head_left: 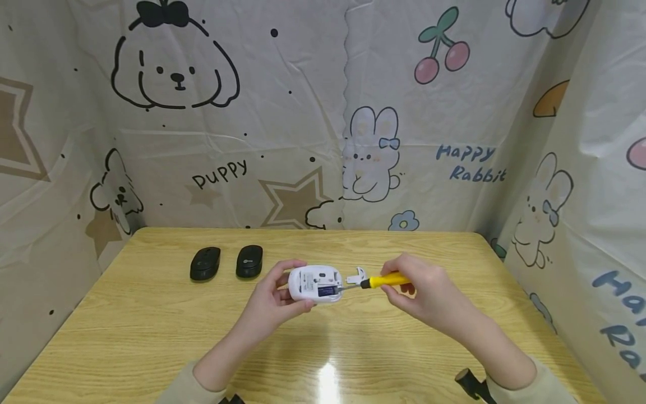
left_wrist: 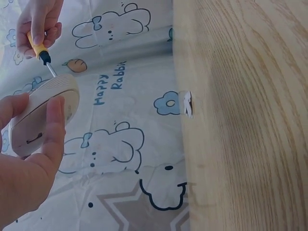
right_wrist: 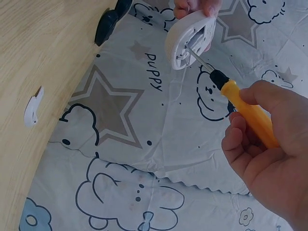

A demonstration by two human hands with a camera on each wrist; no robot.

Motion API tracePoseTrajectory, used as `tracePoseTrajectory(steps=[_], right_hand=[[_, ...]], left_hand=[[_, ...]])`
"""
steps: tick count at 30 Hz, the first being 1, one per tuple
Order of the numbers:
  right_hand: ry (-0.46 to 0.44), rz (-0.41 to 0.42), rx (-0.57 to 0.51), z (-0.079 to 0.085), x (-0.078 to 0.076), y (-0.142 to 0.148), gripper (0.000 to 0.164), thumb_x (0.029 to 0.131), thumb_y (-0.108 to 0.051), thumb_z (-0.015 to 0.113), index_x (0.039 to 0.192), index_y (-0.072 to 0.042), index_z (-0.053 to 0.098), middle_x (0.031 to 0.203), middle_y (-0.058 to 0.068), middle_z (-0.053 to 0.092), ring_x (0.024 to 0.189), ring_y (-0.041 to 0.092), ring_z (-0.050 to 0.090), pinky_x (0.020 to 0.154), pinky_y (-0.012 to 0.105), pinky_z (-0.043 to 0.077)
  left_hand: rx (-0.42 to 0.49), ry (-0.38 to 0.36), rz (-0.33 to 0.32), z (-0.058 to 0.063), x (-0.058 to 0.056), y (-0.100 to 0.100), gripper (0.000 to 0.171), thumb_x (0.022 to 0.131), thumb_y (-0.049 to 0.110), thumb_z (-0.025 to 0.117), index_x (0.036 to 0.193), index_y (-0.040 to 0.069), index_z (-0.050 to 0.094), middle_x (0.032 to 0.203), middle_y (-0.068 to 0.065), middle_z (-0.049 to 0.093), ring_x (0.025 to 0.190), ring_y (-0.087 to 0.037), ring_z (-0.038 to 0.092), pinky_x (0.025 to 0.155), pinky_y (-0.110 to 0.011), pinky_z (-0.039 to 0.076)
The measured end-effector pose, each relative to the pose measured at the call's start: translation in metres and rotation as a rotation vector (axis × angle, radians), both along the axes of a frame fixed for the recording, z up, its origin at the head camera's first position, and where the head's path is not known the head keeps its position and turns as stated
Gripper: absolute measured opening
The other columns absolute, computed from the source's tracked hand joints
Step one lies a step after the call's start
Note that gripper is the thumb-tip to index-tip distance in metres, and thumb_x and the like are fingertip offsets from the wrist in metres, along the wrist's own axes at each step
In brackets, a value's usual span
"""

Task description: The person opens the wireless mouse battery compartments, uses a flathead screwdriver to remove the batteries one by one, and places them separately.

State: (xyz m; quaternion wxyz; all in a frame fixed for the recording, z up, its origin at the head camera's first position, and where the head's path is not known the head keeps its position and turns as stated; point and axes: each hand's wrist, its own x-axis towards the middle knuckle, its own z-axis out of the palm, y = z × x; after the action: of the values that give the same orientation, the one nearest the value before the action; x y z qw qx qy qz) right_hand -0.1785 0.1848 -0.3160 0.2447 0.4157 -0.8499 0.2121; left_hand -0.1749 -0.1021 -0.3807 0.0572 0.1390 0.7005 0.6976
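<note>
My left hand (head_left: 276, 295) grips a white computer mouse (head_left: 305, 280) by its sides, its underside turned up toward the head camera. A dark battery (head_left: 327, 291) sits in the uncovered compartment. My right hand (head_left: 421, 287) holds a screwdriver (head_left: 387, 280) by its yellow handle. The metal shaft reaches into the mouse beside the battery's end; exact contact of the tip is too small to tell. In the right wrist view, the screwdriver (right_wrist: 250, 111) points into the mouse's (right_wrist: 174, 41) open underside. On the table behind lies a small white cover (head_left: 356, 276), apart from both hands.
Two black mice (head_left: 205, 264) (head_left: 249, 261) stand at the back left of the wooden table (head_left: 151, 331). A printed cloth (head_left: 282, 123) hangs behind the table and along its sides. A dark strap piece (head_left: 471, 384) shows by the right sleeve.
</note>
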Motion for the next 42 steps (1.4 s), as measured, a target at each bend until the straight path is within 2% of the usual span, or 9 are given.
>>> tracePoseTrajectory(steps=[4,8,11,13,17,20,22,31,42], right_hand=[[0.006,0.016,0.001,-0.001,0.000,0.000,0.033,0.069,-0.002,0.079,0.095,-0.008,0.060,0.091,0.000,0.064,0.066,0.007,0.054,0.055,0.012,0.050],[0.008,0.031,-0.012,-0.003,-0.001,0.001,0.019,0.087,-0.022,0.068,0.096,-0.008,0.060,0.091,0.000,0.063,0.066,0.005,0.052,0.055,0.011,0.049],[0.018,0.047,-0.024,-0.003,-0.004,0.002,0.034,0.094,-0.039,0.049,0.096,-0.008,0.060,0.090,0.000,0.063,0.065,0.005,0.051,0.054,0.011,0.048],[0.020,0.060,-0.038,-0.004,-0.006,0.003,0.038,0.094,-0.042,0.044,0.096,-0.008,0.061,0.089,-0.001,0.063,0.065,0.006,0.051,0.054,0.011,0.048],[0.006,0.088,-0.083,-0.009,-0.012,0.008,0.018,0.089,-0.025,0.066,0.096,-0.009,0.061,0.089,-0.001,0.063,0.068,0.006,0.053,0.059,0.010,0.049],[-0.009,0.105,-0.121,-0.016,-0.017,0.012,0.028,0.075,-0.003,0.078,0.096,-0.010,0.061,0.089,-0.001,0.063,0.070,0.007,0.054,0.062,0.011,0.050],[-0.028,0.116,-0.140,-0.020,-0.019,0.015,0.034,0.070,0.003,0.079,0.096,-0.011,0.062,0.089,-0.002,0.064,0.071,0.007,0.054,0.064,0.011,0.050],[-0.131,0.119,-0.211,-0.034,-0.024,0.022,0.033,0.070,0.005,0.078,0.095,-0.011,0.063,0.086,-0.002,0.065,0.065,0.005,0.051,0.054,0.012,0.045],[-0.291,0.191,-0.358,-0.045,-0.024,0.021,0.033,0.072,0.016,0.071,0.096,-0.005,0.061,0.077,0.002,0.063,0.060,0.007,0.057,0.052,0.018,0.053]], left_hand=[[0.008,0.000,0.006,0.000,0.000,0.000,0.066,0.074,-0.001,0.076,0.130,0.021,0.048,0.119,-0.019,0.055,0.090,-0.026,0.065,0.075,-0.030,0.058],[0.019,0.011,0.017,0.000,0.000,0.000,0.066,0.074,-0.003,0.076,0.130,0.018,0.048,0.120,-0.019,0.055,0.090,-0.025,0.065,0.076,-0.030,0.057],[0.031,0.028,0.020,0.000,0.000,0.000,0.065,0.074,-0.003,0.076,0.129,0.017,0.048,0.120,-0.018,0.054,0.090,-0.025,0.065,0.075,-0.030,0.057],[0.035,0.042,0.017,0.000,-0.001,-0.001,0.064,0.074,-0.003,0.076,0.129,0.018,0.049,0.119,-0.018,0.054,0.089,-0.026,0.065,0.075,-0.030,0.057],[0.029,0.064,0.007,-0.001,-0.002,-0.003,0.064,0.074,-0.003,0.076,0.128,0.018,0.049,0.119,-0.019,0.055,0.090,-0.025,0.065,0.075,-0.030,0.058],[0.024,0.074,-0.002,-0.003,-0.002,-0.004,0.066,0.073,-0.003,0.077,0.129,0.016,0.049,0.118,-0.020,0.055,0.089,-0.025,0.065,0.076,-0.031,0.058],[0.027,0.080,-0.013,-0.004,-0.002,-0.005,0.066,0.072,-0.003,0.077,0.130,0.012,0.049,0.118,-0.022,0.056,0.089,-0.025,0.066,0.076,-0.032,0.058],[0.082,0.031,-0.039,-0.005,-0.001,-0.007,0.070,0.072,-0.002,0.077,0.133,0.008,0.046,0.122,-0.025,0.053,0.093,-0.026,0.065,0.078,-0.036,0.057],[0.110,-0.010,-0.054,-0.006,-0.001,-0.010,0.071,0.073,0.002,0.078,0.135,0.009,0.044,0.124,-0.026,0.050,0.098,-0.030,0.064,0.080,-0.037,0.056]])
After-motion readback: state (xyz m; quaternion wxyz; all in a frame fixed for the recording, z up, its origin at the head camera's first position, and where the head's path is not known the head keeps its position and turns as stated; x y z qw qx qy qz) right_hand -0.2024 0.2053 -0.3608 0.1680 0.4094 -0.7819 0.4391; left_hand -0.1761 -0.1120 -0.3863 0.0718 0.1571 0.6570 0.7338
